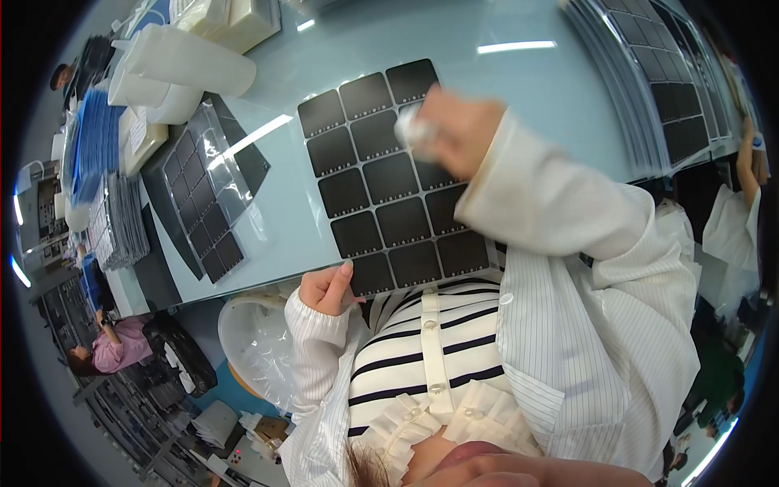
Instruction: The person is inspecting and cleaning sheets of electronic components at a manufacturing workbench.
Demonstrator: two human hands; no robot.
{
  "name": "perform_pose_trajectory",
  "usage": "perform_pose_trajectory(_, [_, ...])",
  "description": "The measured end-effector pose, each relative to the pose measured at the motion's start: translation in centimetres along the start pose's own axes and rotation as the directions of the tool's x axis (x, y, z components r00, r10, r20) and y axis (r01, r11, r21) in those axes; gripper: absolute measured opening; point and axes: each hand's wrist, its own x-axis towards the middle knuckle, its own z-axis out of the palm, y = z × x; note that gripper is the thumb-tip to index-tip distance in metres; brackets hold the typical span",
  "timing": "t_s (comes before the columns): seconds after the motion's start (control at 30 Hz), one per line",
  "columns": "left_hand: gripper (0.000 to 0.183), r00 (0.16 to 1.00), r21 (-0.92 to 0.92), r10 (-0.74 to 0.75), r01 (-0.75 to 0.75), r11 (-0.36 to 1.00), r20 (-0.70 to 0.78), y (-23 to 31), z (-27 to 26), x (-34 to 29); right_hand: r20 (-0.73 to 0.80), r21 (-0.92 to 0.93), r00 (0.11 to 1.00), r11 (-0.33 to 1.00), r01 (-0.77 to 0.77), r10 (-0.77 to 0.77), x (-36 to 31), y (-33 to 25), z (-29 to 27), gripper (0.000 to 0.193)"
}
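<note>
A sheet of black rounded panels (390,177), in a grid with pale lines between them, lies flat on the glossy table, its near edge reaching past the table edge toward my body. At its near left corner my left hand (327,289) pinches the sheet, thumb on top. My right hand (464,130), smeared by motion, is closed over the sheet's far right part. Bunched in its fingers is a white wad (415,128), perhaps a cloth or tissue; the blur hides its exact kind. My right hand and sleeve cover several panels.
A similar panel sheet (199,199) lies to the left on dark sheets and clear film. White plastic jugs (191,63) and a blue stack (97,138) stand beyond it. Stacked panel sheets (649,73) fill the far right. Below the table's left edge sits a lined white bin (243,341).
</note>
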Motion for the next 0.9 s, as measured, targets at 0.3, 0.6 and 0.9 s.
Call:
perform_pose_trajectory(0.3, [0.037,0.996,-0.35,0.046,-0.016,0.937,0.08,-1.5,0.0,-0.2,0.025,0.004,0.999,1.0,-0.023,0.023,-0.6,-1.8,0.8,0.019])
perform_pose_trajectory(0.6, [0.037,0.994,-0.407,0.023,0.021,0.913,0.102,-1.3,0.1,0.2,-0.425,-0.141,0.818,0.865,-0.482,0.387,-2.7,9.3,-6.5,0.034])
perform_pose_trajectory(0.9, [0.031,0.955,-0.568,0.18,-0.015,0.823,0.235,-1.1,0.1,0.2,0.735,0.525,0.67,0.539,-0.659,0.103,-13.9,1.8,-8.9,0.044])
